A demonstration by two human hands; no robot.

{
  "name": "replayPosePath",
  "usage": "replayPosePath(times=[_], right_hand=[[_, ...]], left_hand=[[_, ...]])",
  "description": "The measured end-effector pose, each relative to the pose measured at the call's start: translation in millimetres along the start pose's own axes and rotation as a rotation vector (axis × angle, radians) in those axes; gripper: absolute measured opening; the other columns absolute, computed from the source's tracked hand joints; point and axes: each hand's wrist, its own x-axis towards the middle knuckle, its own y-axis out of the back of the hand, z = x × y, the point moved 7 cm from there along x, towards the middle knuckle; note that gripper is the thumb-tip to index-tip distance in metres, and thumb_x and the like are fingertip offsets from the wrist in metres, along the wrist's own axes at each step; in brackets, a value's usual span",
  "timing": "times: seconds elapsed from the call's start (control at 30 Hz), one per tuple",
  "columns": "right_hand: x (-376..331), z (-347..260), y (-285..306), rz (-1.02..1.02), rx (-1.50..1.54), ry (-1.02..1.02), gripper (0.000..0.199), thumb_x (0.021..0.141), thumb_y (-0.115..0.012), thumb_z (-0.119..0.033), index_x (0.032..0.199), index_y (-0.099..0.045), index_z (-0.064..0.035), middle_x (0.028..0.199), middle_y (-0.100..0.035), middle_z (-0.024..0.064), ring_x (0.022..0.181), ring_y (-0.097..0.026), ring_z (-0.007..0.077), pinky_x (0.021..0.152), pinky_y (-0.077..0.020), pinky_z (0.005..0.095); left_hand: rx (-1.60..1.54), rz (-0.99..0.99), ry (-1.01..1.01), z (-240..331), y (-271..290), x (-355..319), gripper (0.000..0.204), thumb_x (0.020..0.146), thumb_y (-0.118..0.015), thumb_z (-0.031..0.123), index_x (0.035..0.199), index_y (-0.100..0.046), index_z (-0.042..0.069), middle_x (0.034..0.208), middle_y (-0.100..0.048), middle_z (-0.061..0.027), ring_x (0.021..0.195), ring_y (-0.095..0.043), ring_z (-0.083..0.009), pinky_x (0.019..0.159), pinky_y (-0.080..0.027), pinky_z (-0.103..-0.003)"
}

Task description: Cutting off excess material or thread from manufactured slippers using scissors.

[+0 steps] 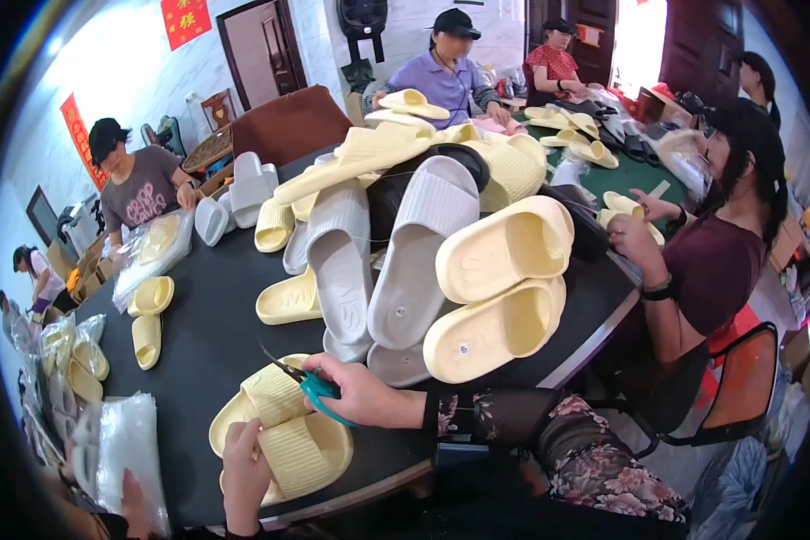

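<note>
A pair of pale yellow ribbed slippers lies overlapped on the dark table in front of me. My left hand is closed at the strap edge of the nearer slipper, thumb and fingers pinched together there. Whether a thread is also between those fingers is too small to tell. My right hand grips scissors with teal handles. Their dark blades point up and left, above the farther slipper of the pair, and look slightly apart.
A heap of grey slippers and yellow slippers rises beyond my hands. Clear plastic bags lie at the left, beside another person's hand. Co-workers sit or stand around the table; a chair stands at right.
</note>
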Motion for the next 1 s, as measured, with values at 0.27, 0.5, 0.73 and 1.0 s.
replayPosePath(times=[0.27,0.5,0.73,1.0], right_hand=[[-5.2,-29.4,5.3,-0.039,0.05,0.077,0.039,0.085,-0.062,-0.009,0.118,-0.044,-0.0006,0.09,-0.062,0.0088,0.08,-0.056,0.009,0.073,-0.0471,0.0261],[-54.9,-54.7,37.0,-0.099,0.135,0.053,0.043,0.085,-0.064,-0.008,0.122,-0.043,-0.0043,0.09,-0.058,0.0033,0.08,-0.054,0.0067,0.071,-0.0454,0.0233],[-116.5,-38.2,46.2,-0.14,0.137,-0.157,0.042,0.086,-0.061,-0.007,0.122,-0.041,-0.0041,0.093,-0.062,0.0053,0.083,-0.059,0.0075,0.073,-0.0477,0.0235],[-152.5,-27.1,74.9,0.015,0.37,-0.259,0.048,0.083,-0.067,-0.003,0.124,-0.042,-0.0071,0.093,-0.057,0.0039,0.081,-0.056,0.0081,0.069,-0.0473,0.0217]], left_hand=[[-0.019,0.036,-0.097,-6.2,-1.8,17.0,0.019,0.069,-0.069,0.004,0.086,-0.064,-0.001,0.069,-0.048,-0.0074,0.063,-0.046,-0.019,0.055,-0.037,-0.029],[-0.072,0.192,-0.182,31.2,21.4,29.4,0.012,0.069,-0.064,-0.001,0.08,-0.06,-0.002,0.07,-0.051,-0.008,0.062,-0.048,-0.0179,0.053,-0.037,-0.028],[-0.143,0.153,-0.342,87.3,-20.4,79.4,0.015,0.072,-0.064,0.001,0.084,-0.056,-0.002,0.08,-0.057,-0.0151,0.074,-0.056,-0.0303,0.063,-0.045,-0.032],[-0.228,0.031,-0.419,132.4,-72.5,132.9,0.016,0.074,-0.063,0.002,0.089,-0.058,-0.002,0.089,-0.059,-0.0141,0.081,-0.057,-0.0299,0.069,-0.045,-0.034]])
